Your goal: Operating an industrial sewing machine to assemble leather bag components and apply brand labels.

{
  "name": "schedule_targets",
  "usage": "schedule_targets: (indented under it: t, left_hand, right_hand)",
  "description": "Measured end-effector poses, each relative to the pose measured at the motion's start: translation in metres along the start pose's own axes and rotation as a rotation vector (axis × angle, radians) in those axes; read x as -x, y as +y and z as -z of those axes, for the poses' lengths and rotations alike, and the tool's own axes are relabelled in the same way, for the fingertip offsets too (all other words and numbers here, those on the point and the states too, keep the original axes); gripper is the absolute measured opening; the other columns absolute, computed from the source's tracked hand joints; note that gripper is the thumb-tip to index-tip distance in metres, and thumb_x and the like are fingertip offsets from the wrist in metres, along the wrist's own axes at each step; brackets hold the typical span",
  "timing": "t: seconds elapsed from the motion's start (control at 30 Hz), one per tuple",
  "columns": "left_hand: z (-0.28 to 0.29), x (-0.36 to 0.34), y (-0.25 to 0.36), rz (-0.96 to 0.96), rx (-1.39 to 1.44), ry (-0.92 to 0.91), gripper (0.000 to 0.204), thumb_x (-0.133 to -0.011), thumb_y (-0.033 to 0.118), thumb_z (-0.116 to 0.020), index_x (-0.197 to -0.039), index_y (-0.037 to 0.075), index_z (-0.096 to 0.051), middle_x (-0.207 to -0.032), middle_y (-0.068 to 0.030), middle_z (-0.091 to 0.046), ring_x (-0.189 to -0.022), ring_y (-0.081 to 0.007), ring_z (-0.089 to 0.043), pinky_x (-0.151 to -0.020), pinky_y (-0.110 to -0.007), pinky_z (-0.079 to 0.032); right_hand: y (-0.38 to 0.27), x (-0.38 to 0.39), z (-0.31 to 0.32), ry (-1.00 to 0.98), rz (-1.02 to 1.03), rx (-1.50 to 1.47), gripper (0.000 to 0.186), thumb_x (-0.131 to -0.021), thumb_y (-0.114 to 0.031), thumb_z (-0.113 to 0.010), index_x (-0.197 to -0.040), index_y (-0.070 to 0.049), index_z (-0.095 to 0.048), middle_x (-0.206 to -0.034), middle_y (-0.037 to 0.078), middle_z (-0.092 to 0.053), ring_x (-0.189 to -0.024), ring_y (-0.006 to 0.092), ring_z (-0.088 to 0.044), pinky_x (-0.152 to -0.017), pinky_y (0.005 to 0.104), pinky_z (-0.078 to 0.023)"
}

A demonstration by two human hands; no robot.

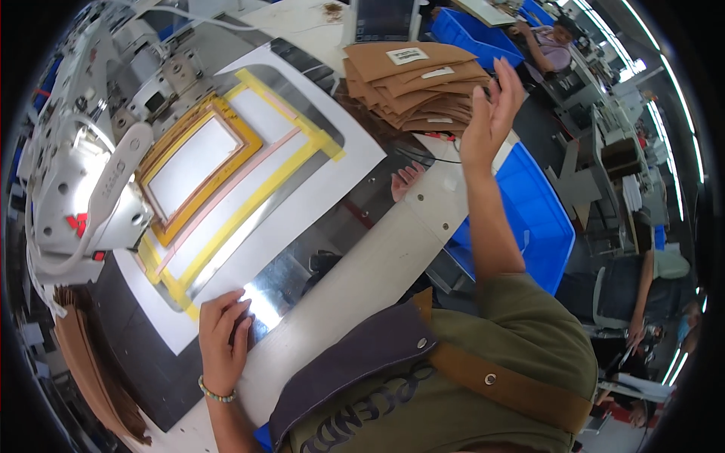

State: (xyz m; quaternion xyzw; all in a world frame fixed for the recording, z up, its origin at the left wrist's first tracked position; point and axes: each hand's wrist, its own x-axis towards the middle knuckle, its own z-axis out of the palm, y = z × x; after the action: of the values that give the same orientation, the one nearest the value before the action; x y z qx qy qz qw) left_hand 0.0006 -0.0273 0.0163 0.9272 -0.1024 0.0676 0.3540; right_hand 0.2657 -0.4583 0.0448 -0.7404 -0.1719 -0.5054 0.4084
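My left hand rests with loosely bent, separated fingers near the lower edge of a white template sheet, on a shiny metal plate. Yellow and pink tape crosses the sheet around cut-out windows. A yellow rectangular frame with a white centre lies on it, beside the sewing machine. My right hand is raised, fingers apart and empty, just right of a stack of brown cut panels with white labels. Its reflection shows in the plate.
Blue bins stand beside and behind the table. More brown pieces lie at lower left. A screen stands at the back. A co-worker is at upper right, another at right, among further worktables.
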Motion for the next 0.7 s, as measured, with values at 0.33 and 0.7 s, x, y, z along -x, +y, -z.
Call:
schedule_targets:
  t: [0.33, 0.7]
  left_hand:
    - [0.025, 0.032, 0.01, 0.139, 0.118, 0.159, 0.028, -0.093, -0.003, -0.069, -0.12, 0.0, -0.073, -0.125, -0.015, -0.074, -0.111, -0.0326, -0.071, -0.096, -0.037, -0.056]
    - [0.029, 0.007, 0.022, -0.02, -0.19, 0.09, 0.039, -0.094, 0.005, -0.07, -0.133, 0.002, -0.069, -0.143, -0.0151, -0.066, -0.133, -0.0364, -0.06, -0.11, -0.044, -0.049]
  right_hand:
    - [0.068, -0.01, -0.066, -0.616, 0.389, 0.76, 0.047, -0.106, -0.045, -0.061, -0.14, -0.014, -0.07, -0.153, 0.011, -0.06, -0.146, 0.0366, -0.051, -0.123, 0.0607, -0.03]
    - [-0.105, 0.039, -0.125, -0.914, 0.527, -0.186, 0.023, -0.099, -0.018, -0.07, -0.121, -0.009, -0.075, -0.133, 0.01, -0.072, -0.136, 0.0318, -0.06, -0.121, 0.0531, -0.036]
